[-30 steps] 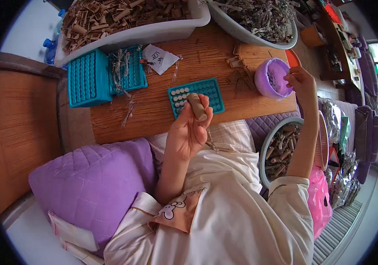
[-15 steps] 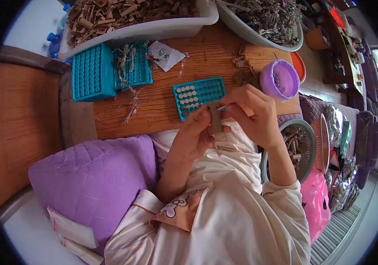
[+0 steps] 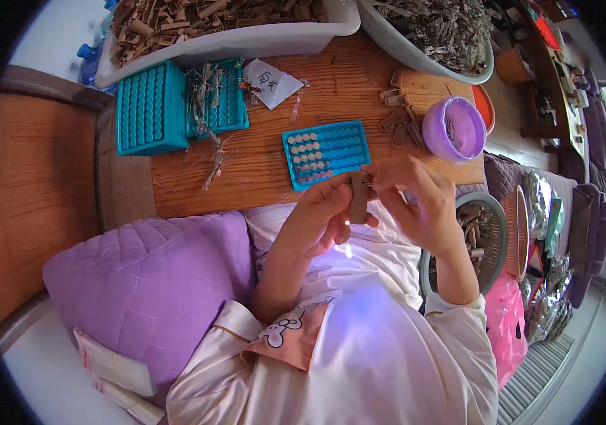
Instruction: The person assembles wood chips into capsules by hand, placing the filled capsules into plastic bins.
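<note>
The person's 2 hands work together above the lap. The left hand (image 3: 319, 211) grips a brown casing (image 3: 357, 202) between thumb and fingers, the casing roughly upright. The right hand (image 3: 420, 198) has its fingertips at the casing's upper end; whether they pinch a small part cannot be told. A lit strand (image 3: 348, 249) hangs below the casing.

Risk: a loose left-hand grip would let the casing tip or drop into the lap; any small part at the fingertips could be lost in the cloth. A snagged strand could be pulled loose.

Just beyond the hands, a teal tray (image 3: 345, 144) lies on the table (image 3: 246, 166), partly filled with white discs (image 3: 303, 148); a knuckle striking it could scatter them. A purple bowl (image 3: 436, 138) stands near the table's right edge, exposed to a stray forearm.
</note>
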Demonstrator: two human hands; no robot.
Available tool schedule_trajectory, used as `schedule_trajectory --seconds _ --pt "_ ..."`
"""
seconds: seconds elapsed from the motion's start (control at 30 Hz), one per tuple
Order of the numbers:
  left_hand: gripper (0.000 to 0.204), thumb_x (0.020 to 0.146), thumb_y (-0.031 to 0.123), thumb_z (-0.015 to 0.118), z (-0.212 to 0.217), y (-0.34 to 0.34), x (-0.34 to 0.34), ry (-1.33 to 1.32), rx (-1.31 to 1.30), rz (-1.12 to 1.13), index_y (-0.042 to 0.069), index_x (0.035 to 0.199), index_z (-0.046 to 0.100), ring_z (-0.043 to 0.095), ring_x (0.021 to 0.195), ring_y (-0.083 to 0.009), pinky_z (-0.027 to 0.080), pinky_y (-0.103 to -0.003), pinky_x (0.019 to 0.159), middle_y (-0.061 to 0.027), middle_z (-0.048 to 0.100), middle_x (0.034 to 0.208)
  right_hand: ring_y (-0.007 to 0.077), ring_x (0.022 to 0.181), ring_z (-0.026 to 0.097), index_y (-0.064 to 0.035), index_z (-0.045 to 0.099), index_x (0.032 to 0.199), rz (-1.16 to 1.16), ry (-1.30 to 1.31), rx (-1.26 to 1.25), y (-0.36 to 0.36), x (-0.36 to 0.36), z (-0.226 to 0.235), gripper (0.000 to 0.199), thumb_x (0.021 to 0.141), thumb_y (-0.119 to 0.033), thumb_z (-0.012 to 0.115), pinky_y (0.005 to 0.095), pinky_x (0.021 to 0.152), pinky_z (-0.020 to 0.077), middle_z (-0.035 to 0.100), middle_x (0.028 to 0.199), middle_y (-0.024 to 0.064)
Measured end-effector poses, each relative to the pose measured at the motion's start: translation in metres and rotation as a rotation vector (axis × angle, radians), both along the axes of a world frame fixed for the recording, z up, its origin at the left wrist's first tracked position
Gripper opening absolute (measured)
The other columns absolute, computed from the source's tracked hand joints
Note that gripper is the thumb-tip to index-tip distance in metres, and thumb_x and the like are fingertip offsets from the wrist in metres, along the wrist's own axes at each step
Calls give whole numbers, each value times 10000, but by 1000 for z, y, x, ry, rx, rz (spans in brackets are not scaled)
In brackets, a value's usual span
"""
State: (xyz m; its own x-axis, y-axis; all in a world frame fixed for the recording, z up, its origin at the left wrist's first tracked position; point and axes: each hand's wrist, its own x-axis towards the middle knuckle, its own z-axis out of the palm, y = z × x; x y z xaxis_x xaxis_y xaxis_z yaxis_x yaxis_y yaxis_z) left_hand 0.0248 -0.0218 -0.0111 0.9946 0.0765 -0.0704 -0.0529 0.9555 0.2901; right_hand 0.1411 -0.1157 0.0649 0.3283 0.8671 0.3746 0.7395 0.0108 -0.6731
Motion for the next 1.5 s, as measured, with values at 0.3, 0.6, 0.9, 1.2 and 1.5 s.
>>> schedule_trajectory --seconds 0.3,0.6,0.9,1.2,1.5 --pt "426 825 286 467 7 -5 3 128 246 77 -2 1129 393 578 591 -82 313 -123 314 -82 577 872 272 572 529 -33 474 729 -15 1 -171 1 3 1 102 671 9 547 325 483 423 493 647 94" --pt "383 859 262 403 -8 -6 6 85 264 -22 11 1147 382 586 694 -101 379 -144 369 -86 560 957 286 617 532 -35 484 746 57 -17 -306 -8 9 -1 143 634 22 551 347 520 430 497 692 102" --pt "381 856 242 412 -1 -3 11 5 144 -33 6 1152 371 588 717 -127 421 -153 402 -95 546 984 247 727 537 -11 490 788 13 93 -111 -3 15 0 131 675 27 546 308 617 446 511 834 103" --pt "481 806 321 489 11 -4 9 134 347 93 -7 1139 374 570 608 -96 376 -159 373 -78 569 849 271 747 526 -14 477 802 23 37 -142 -1 9 -9 135 687 45 518 313 622 446 501 845 112" --pt "332 863 200 403 4 -3 7 95 478 30 41 1151 365 554 815 -110 417 -169 461 -29 512 908 240 763 530 -17 469 806 66 56 -112 -11 17 -14 138 695 32 535 300 625 443 506 861 96"
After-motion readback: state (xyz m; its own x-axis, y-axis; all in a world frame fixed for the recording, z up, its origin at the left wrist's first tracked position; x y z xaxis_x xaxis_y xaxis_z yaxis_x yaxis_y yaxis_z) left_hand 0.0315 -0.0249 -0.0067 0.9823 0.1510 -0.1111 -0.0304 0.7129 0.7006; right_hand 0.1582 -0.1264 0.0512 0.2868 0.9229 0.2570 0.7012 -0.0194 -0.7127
